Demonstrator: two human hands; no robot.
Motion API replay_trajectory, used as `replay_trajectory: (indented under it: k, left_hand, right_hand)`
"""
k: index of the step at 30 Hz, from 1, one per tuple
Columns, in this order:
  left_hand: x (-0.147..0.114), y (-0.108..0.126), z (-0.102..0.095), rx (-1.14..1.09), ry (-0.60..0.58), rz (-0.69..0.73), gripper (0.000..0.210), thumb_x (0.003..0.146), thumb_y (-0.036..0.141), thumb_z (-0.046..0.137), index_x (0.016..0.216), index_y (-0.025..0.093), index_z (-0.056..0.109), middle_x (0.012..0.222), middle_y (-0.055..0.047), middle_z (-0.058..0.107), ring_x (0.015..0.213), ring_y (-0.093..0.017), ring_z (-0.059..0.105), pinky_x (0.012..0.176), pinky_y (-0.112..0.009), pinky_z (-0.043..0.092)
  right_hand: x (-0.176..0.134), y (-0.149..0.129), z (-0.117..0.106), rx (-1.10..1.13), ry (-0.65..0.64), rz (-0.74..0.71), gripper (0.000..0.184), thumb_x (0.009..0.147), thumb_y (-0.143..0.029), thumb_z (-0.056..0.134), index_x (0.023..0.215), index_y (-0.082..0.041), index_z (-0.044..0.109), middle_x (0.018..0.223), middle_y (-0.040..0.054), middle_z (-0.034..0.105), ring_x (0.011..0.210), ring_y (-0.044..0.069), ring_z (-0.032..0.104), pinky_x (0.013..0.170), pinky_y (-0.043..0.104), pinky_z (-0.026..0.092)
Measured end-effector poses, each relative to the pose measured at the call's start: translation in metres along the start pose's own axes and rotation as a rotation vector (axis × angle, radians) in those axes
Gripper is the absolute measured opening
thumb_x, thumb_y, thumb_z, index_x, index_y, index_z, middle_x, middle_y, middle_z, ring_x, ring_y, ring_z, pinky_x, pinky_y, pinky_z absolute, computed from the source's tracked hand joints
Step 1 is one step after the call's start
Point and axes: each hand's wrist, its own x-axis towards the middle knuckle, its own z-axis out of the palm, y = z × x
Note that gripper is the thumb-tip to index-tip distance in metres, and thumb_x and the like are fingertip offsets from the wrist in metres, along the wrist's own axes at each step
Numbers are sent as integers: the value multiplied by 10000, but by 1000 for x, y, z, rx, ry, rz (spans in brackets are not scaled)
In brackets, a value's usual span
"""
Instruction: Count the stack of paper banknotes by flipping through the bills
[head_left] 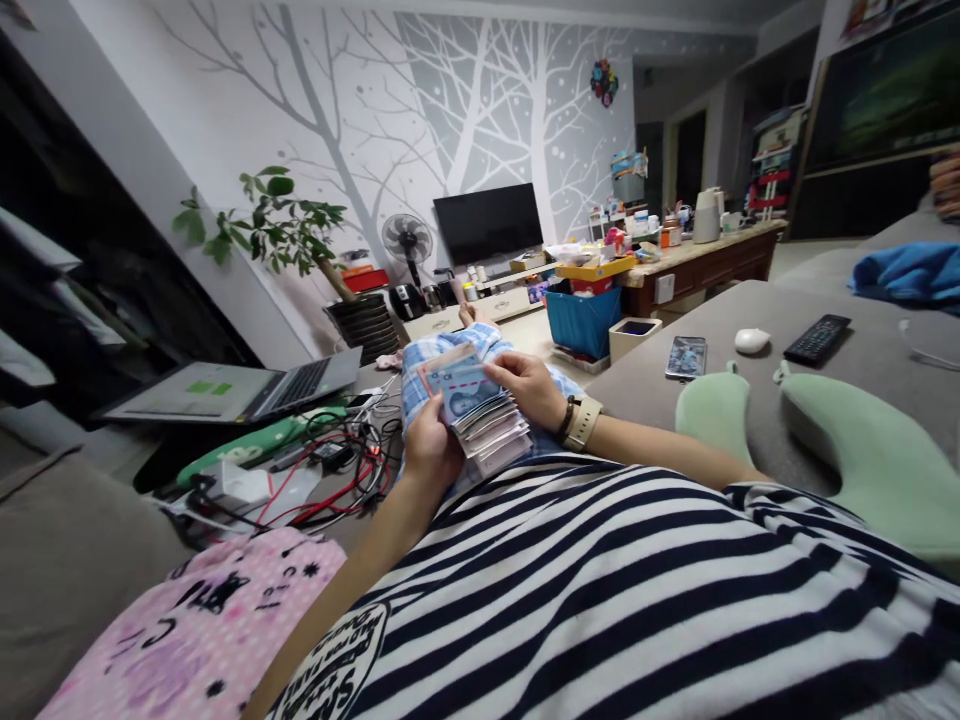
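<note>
A thick stack of banknotes (491, 430) is held over my lap, its lower ends fanned in layers toward me. My left hand (431, 440) grips the stack along its left side, with the thumb on the front note. At the upper right corner, my right hand (529, 385) pinches the edge of the bluish top note (469, 395) between thumb and fingers. A pinkish note edge shows behind it at the upper left. My right wrist carries a watch (583, 424) and a dark bracelet. Blue checked cloth (427, 350) covers my legs beneath the notes.
On the left are an open laptop (247, 390), tangled cables (352, 470) and a pink cushion (202, 620). To the right on the sofa lie a phone (685, 357), a white mouse-shaped object (751, 341), a remote control (817, 340) and a green neck pillow (870, 450).
</note>
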Motion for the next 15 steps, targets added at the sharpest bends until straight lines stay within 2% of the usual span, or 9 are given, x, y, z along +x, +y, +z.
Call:
replay_trajectory:
  k: [4,15]
  left_hand:
    - [2,0,3,76,6,6,233,994,198,751,1163,180,911,1131,-120,982,1298,-381,972,1186,-535,803]
    - [6,-3,-1,94,-21,55,290,983,234,755,1217,174,915,1193,-146,983,1315,-399,960,1176,-562,809]
  right_hand:
    - [1,-1,-7,2,-14,9,635,988,-772,983,784,-265,659,771,-39,548,828,194,506,783,339,415]
    - [2,-3,-8,14,-30,-29,707,986,-868,948,768,-269,644,750,-36,545,807,190,498,789,349,447]
